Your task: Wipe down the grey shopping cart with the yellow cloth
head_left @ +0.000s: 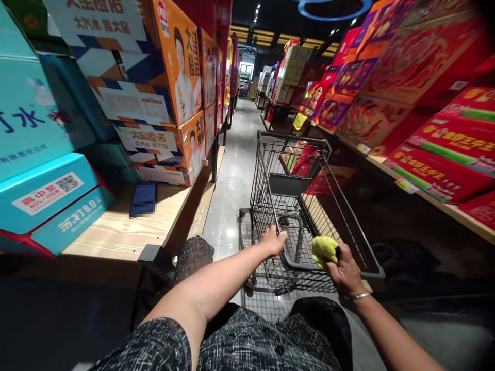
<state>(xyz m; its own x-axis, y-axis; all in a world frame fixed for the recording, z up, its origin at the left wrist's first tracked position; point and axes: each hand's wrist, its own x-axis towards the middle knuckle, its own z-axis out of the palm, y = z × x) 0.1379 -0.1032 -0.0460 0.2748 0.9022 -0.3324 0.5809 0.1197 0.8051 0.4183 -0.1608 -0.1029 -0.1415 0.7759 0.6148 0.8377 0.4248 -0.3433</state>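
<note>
Head view: both hands at the near end of a wire shopping cart (288, 186), lower centre of the frame. Left hand (273, 241) is on the cart's left rail, close to the near corner — fingers curl over the bar, the thumb points toward frame right; their undersides are hidden, so can't tell how tightly they press. Right hand (344, 270), right of it, is closed on a yellow-green cloth (324, 251). Cloth sits bunched at the upper left of the right fingers, bulk sticking out past them, rest tucked into the grip; fingers folded in, pinching it. Small dark patch shows where cloth meets fingers, too small to identify. Cloth appears over the cart's near rim; can't tell if it touches. Hands are apart, cloth between them but nearer the right. Silver bracelet (362, 296) on the right wrist.

Left side of frame: wooden shelf (116, 226) with a flat dark-blue item (144, 196) lying on it, teal cartons (34, 113) at the far left, orange cartons (181, 77) stacked upper left. Right side: red cartons (448, 144) on another shelf. Shiny tiled floor (242, 134) runs up the middle.
</note>
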